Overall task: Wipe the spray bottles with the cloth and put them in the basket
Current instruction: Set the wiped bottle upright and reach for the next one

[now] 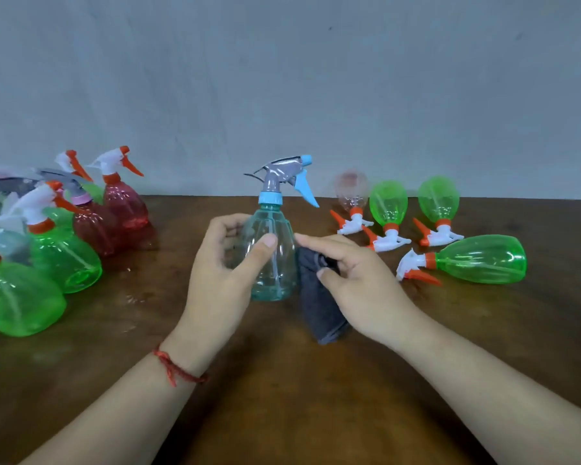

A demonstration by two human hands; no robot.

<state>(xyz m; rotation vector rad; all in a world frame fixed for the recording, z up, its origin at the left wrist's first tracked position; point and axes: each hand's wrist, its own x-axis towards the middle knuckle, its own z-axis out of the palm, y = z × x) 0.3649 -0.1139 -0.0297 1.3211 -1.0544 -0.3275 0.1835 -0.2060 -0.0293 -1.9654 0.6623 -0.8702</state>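
A pale blue-green spray bottle (275, 260) with a grey head and light blue trigger stands upright on the wooden table (282, 380). My left hand (222, 280) grips its body, thumb across the front. My right hand (353, 280) holds a dark grey cloth (317, 310) against the bottle's right side, its index finger touching the bottle. Several green and red spray bottles (64, 253) are bunched at the left. Further green bottles (477, 260) and a clear pink one (351, 191) lie on the right. No basket is in view.
A plain grey wall runs along the table's far edge. Bare wood lies in front of my forearms. A red string bracelet (175, 367) is on my left wrist.
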